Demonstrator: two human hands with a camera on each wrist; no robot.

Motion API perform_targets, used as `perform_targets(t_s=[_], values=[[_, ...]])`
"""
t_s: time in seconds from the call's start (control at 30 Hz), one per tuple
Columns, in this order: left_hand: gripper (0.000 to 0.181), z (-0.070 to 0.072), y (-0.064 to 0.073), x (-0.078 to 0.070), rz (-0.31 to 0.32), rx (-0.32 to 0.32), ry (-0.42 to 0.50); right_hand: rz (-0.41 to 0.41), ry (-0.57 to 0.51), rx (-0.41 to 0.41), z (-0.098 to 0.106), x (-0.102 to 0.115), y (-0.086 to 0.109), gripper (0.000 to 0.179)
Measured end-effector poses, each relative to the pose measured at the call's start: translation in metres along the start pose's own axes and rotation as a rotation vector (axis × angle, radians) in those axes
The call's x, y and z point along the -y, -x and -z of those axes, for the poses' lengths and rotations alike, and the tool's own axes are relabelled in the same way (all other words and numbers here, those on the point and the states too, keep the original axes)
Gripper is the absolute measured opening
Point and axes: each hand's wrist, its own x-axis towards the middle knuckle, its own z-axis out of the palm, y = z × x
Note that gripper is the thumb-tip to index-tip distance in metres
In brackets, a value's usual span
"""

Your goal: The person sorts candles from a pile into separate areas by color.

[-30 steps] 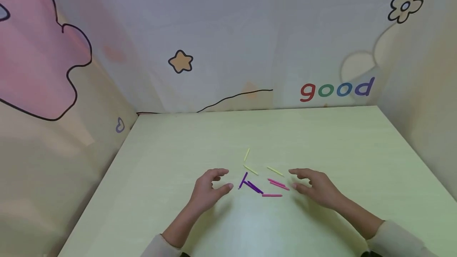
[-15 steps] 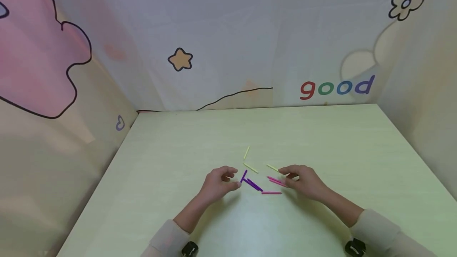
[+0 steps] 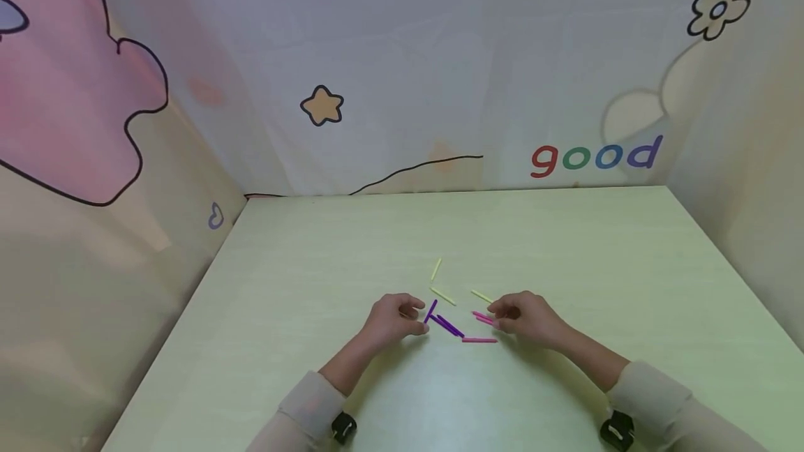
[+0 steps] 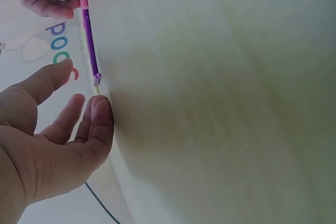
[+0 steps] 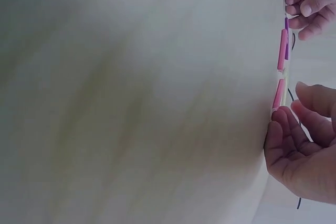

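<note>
Several short thin sticks lie on the table in the head view. My left hand (image 3: pixel 396 318) is beside the purple sticks (image 3: pixel 449 326), its thumb tip right at the lower end of a slanted purple stick (image 3: pixel 430 311). In the left wrist view its thumb and fingers stand apart, loosely bent. My right hand (image 3: pixel 530 318) reaches over the right ends of two pink sticks (image 3: pixel 482 317) and a yellow stick (image 3: pixel 481 296), partly hiding them. Its fingers rest low by the table in the right wrist view, with a gap between fingers and thumb.
A single pink stick (image 3: pixel 479 340) lies nearest the person, between the hands. Two more yellow sticks, one slanted (image 3: pixel 436 269) and one lower (image 3: pixel 442 296), lie farther back. The pale table (image 3: pixel 352 236) ends at a printed cloth backdrop (image 3: pixel 402 89), with cloth sides too.
Both hands have moved inward toward the sticks, the left to the slanted purple one, the right over the pink and yellow ends. The sticks appear to lie as before.
</note>
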Motion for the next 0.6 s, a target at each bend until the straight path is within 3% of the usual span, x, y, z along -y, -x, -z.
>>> perform_targets(t_s=[0.33,0.6], values=[[0.027,-0.001,-0.013,-0.004,0.011,0.019,-0.091,-0.031,0.054,-0.015,0.001,-0.006,-0.005,0.011],[0.02,-0.002,-0.013,-0.005,0.043,0.034,-0.086,-0.029,0.055,0.015,0.0,-0.008,-0.007,0.009]])
